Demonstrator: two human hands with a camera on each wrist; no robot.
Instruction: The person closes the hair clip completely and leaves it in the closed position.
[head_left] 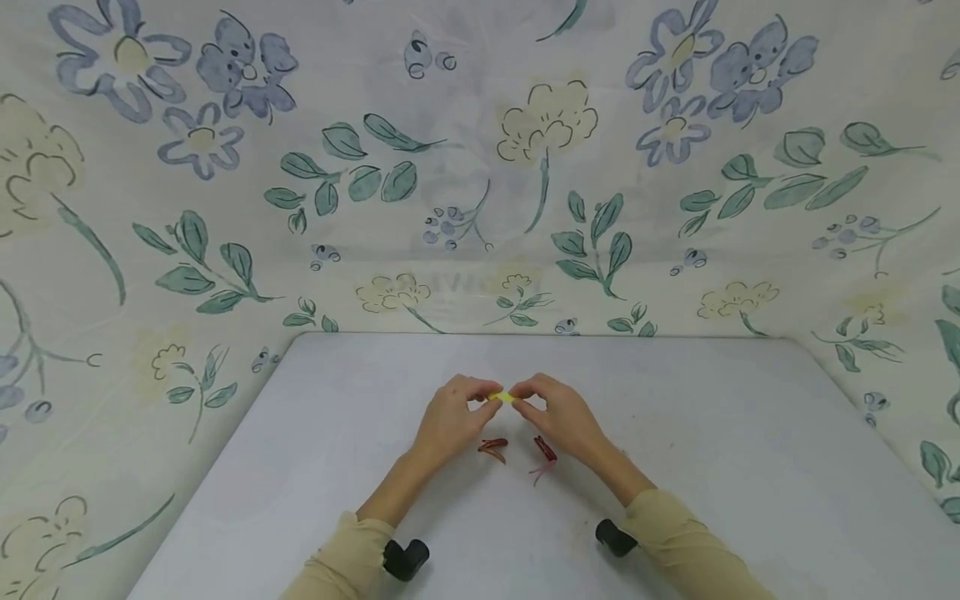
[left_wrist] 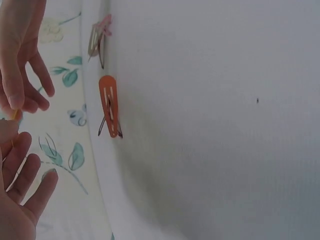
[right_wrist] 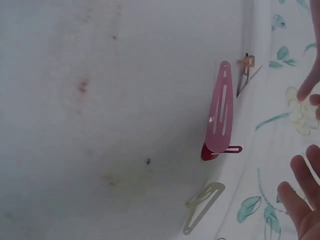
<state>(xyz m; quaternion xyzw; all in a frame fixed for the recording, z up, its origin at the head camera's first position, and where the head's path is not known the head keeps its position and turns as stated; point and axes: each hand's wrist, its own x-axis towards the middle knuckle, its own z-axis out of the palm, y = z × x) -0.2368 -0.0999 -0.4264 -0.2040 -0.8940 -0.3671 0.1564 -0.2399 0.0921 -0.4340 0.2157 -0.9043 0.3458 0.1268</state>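
Above the table, my left hand (head_left: 450, 421) and right hand (head_left: 566, 417) meet at a small yellow hair clip (head_left: 506, 397). Thumb and forefinger of each hand pinch one end of it. Its shape is mostly covered by the fingertips. Below the hands, on the table, lie two small groups of snap hair clips. An orange clip (left_wrist: 109, 106) shows in the left wrist view. The right wrist view has a pink clip (right_wrist: 220, 110) overlapping a red clip (right_wrist: 209, 152), with a pale clip (right_wrist: 202, 207) nearby.
The white table (head_left: 300, 467) ends at a floral cloth (head_left: 480, 208) hung behind and at the sides. A black wrist camera (head_left: 406, 559) sits by the left sleeve, another black camera (head_left: 615, 538) by the right sleeve.
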